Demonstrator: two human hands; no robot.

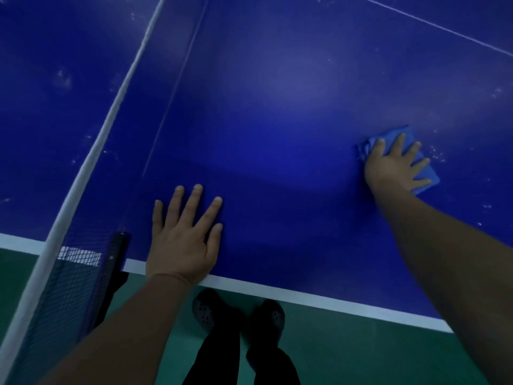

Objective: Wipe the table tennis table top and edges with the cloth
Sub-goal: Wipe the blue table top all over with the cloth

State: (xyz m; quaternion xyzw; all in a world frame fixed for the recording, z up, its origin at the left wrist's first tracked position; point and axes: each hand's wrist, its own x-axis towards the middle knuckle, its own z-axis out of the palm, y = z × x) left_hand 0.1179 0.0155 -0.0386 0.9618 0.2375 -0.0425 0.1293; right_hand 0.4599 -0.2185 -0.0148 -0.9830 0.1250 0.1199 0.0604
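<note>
The blue table tennis table top (277, 120) fills most of the head view, with a white line along its near edge (305, 297). My right hand (394, 165) presses flat with spread fingers on a folded blue cloth (429, 177) at the right of the table. My left hand (186, 237) rests flat on the bare table top by the near edge, fingers straight and spread, holding nothing. White dust specks show to the right of the cloth and on the far side of the net.
The net with its white top band (111, 115) runs diagonally at the left, held by a black post and clamp (116, 259) at the table edge. Below the edge lies green floor (361, 351), with my legs and dark shoes (205, 312).
</note>
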